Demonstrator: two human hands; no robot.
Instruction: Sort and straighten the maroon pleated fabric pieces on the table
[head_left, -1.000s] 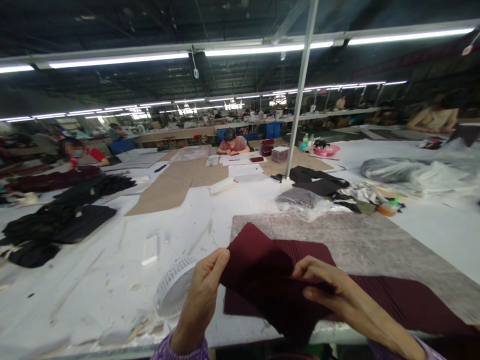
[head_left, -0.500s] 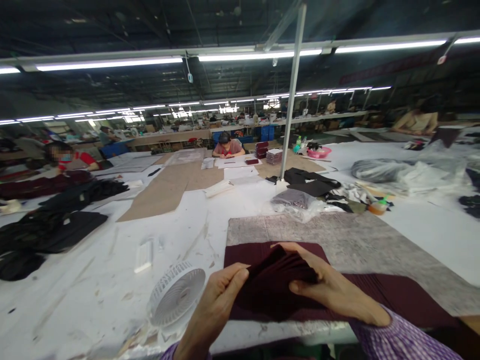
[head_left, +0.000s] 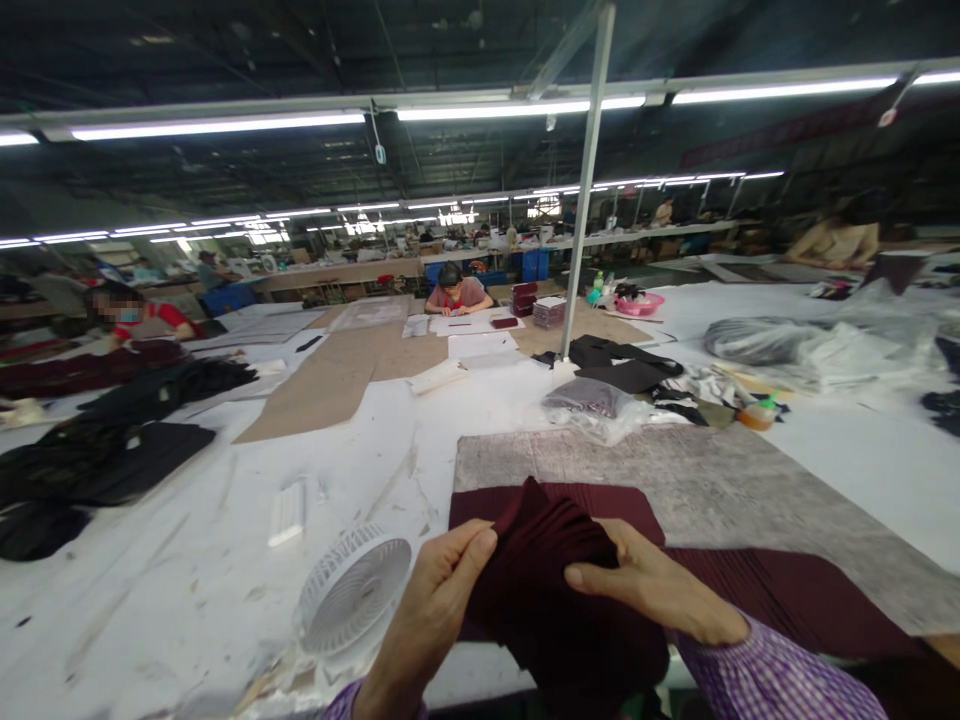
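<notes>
Between my hands hangs a stack of dark maroon fabric pieces (head_left: 555, 590), bent and fanned at its upper edge, its lower part drooping past the table's front edge. My left hand (head_left: 454, 570) pinches the left edge between thumb and fingers. On the right side, my right hand (head_left: 645, 580) grips the same stack, thumb on the near face and fingers behind it, partly hidden. More maroon fabric (head_left: 787, 590) lies on the grey mottled board (head_left: 712, 480) under and to the right of my hands.
A white round fan (head_left: 356, 590) stands left of my left hand. Beyond the board are a plastic-wrapped bundle (head_left: 589, 400), black scraps (head_left: 622, 365) and an orange bottle (head_left: 757, 413). A metal post (head_left: 587, 190) rises from the table. Co-workers sit at far tables.
The fabric stack has tipped: its near part now drops over the table edge and its folded top shows. My right hand has shifted slightly left and lower.
</notes>
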